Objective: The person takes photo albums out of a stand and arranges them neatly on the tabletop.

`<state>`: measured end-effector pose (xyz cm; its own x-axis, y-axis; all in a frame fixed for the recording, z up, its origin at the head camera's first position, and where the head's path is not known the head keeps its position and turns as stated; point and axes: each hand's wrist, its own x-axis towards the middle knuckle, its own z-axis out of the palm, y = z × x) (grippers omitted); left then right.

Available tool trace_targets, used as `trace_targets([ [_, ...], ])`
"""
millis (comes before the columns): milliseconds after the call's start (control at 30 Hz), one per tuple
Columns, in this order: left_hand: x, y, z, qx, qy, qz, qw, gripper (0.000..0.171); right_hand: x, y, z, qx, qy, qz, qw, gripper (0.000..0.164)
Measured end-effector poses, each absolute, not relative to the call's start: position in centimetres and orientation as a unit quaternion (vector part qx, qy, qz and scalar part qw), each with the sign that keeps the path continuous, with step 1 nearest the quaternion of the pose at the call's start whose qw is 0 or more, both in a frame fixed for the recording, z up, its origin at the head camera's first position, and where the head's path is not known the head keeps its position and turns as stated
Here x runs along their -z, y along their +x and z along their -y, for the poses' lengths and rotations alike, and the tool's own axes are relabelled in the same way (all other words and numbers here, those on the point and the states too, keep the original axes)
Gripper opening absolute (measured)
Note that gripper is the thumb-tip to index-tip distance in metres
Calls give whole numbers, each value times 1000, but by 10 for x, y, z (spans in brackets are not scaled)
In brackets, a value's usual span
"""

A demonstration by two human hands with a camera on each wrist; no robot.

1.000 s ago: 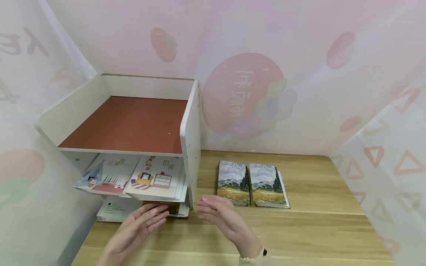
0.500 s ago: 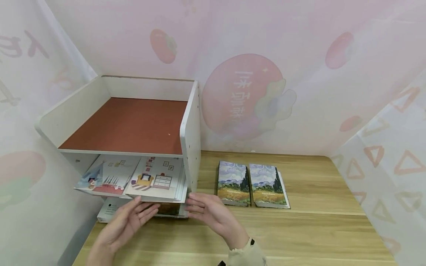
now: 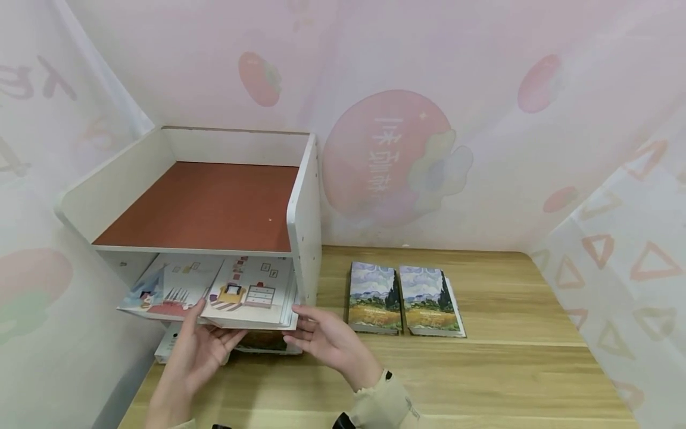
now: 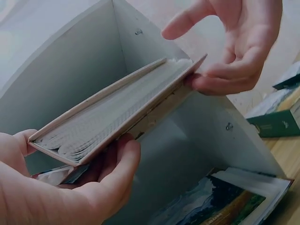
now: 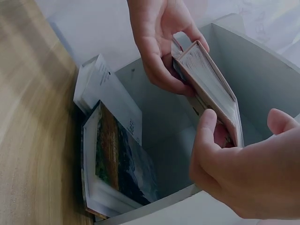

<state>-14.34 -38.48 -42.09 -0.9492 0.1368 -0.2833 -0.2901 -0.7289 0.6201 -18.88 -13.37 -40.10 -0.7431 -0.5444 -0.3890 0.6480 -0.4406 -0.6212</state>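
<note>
A white photo album [image 3: 265, 313] with a yellow armchair and drawers on its cover juts from the shelf unit's middle level. My left hand [image 3: 197, 351] grips its left front corner, thumb on top and fingers beneath. In the left wrist view the album [image 4: 112, 110] tilts, its thick page edges showing. Fingers of my right hand [image 3: 332, 342] touch its right corner from below; in the right wrist view that hand's thumb [image 5: 281, 121] stands apart from the cover. Left of it lies a similar white album [image 3: 184, 280] with a birthday-cake picture.
The shelf unit has a red-brown top board [image 3: 214, 208] and a white side panel [image 3: 306, 220]. Below, a landscape-covered album [image 5: 126, 159] and a white album [image 5: 112, 89] lie on the bottom level. Two landscape-covered stacks [image 3: 373, 298] sit right of the unit on the wooden table [image 3: 482, 381].
Both hands have moved up to the armchair album from below and beside it. The left thumb has come onto its cover, and the right hand has shifted left to its corner.
</note>
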Motion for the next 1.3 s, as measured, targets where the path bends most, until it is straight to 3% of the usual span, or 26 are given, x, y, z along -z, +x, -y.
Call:
trace_targets([
  [567, 424, -148, 392, -903, -157, -387, 100, 61, 404, -192, 149, 872, 135, -343, 321, 50],
  [867, 426, -150, 394, -904, -155, -385, 103, 78, 408, -192, 155, 883, 132, -326, 310, 49],
  [1300, 427, -150, 398, -906, -157, -378, 104, 76, 413, -195, 156, 882, 118, -332, 313, 46],
])
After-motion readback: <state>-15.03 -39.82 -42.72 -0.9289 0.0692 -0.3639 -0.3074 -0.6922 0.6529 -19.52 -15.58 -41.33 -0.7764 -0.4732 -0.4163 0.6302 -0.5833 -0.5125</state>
